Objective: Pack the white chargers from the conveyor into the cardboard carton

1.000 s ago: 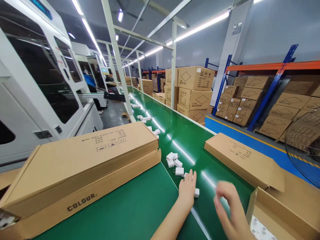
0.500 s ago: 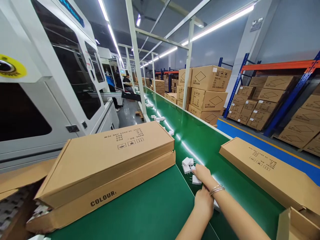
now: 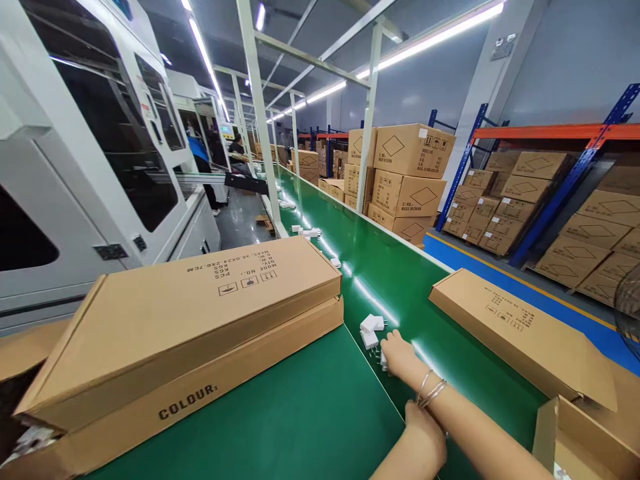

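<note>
Several white plug adapters (image 3: 370,339) with metal pins lie on the green conveyor belt (image 3: 370,247). Just beside them, my right hand (image 3: 400,355) reaches from the lower right, a bracelet on its wrist, its fingers closed round a white adapter (image 3: 384,361) near the belt's edge. My left hand (image 3: 424,427) is lower, below the right wrist; its fingers are hidden beneath the right forearm, so what it holds cannot be seen. To the left, two flat cardboard boxes (image 3: 200,313) are stacked on the green tabletop (image 3: 280,400).
Across the belt lies a flat carton (image 3: 515,333), with an open box (image 3: 575,440) at the lower right. White machines (image 3: 150,133) line the left. Stacked cartons (image 3: 410,173) and racks (image 3: 540,133) stand beyond the belt. Farther off, a person (image 3: 237,150) is near the belt.
My right hand has drawn slightly back toward me and closed on the nearer adapter. My left hand has moved lower and right. The whole view has shifted slightly.
</note>
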The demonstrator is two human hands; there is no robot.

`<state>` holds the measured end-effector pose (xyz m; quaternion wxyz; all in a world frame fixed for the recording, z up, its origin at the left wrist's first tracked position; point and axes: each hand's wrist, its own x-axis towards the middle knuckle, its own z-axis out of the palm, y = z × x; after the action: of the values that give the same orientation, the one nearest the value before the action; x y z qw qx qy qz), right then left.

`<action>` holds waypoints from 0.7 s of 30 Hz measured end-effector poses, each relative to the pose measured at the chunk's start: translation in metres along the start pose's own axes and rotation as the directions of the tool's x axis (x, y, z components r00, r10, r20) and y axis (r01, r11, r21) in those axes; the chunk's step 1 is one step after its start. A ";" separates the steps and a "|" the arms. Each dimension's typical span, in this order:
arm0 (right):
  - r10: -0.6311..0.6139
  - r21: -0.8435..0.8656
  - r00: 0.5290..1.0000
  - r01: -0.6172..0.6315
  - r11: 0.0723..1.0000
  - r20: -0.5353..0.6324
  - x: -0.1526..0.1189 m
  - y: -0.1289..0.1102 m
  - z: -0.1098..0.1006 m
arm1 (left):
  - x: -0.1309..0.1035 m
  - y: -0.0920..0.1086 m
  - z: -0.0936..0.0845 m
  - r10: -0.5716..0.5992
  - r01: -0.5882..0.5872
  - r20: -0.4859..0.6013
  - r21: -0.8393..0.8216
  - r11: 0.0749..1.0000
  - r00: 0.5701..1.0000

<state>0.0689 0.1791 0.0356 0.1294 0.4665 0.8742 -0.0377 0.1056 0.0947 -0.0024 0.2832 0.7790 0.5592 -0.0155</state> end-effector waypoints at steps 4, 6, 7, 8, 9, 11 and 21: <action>0.055 0.099 0.998 -0.051 0.994 -0.035 -0.007 0.037 -0.005 | -0.029 -0.012 -0.035 0.093 -0.089 0.030 -0.111 0.990 0.995; 0.092 0.186 0.992 -0.075 0.980 -0.082 -0.021 0.067 -0.004 | -0.041 -0.021 -0.061 0.104 -0.088 0.078 -0.186 0.979 0.991; 0.100 0.239 0.990 -0.073 0.968 -0.104 -0.031 0.082 -0.001 | -0.044 -0.025 -0.074 0.066 -0.050 0.089 -0.171 0.984 0.994; 0.102 0.294 0.988 -0.064 0.954 -0.117 -0.042 0.095 0.004 | -0.044 -0.027 -0.085 0.009 0.002 0.084 -0.124 0.992 0.996; 0.099 0.351 0.988 -0.051 0.935 -0.119 -0.054 0.106 0.011 | -0.042 -0.028 -0.094 -0.060 0.065 0.072 -0.073 0.995 0.996; 0.088 0.456 0.991 -0.030 0.890 -0.106 -0.075 0.118 0.028 | -0.032 -0.027 -0.104 -0.166 0.166 0.043 0.002 0.986 0.985; 0.104 0.569 0.990 -0.033 0.822 -0.093 -0.111 0.113 0.064 | -0.005 -0.010 -0.063 -0.139 0.138 0.016 0.070 0.988 0.990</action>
<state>0.2334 0.1407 0.0093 -0.0661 0.5164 0.8125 -0.2625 0.0759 0.1213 0.0480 0.2603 0.7474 0.6081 -0.0626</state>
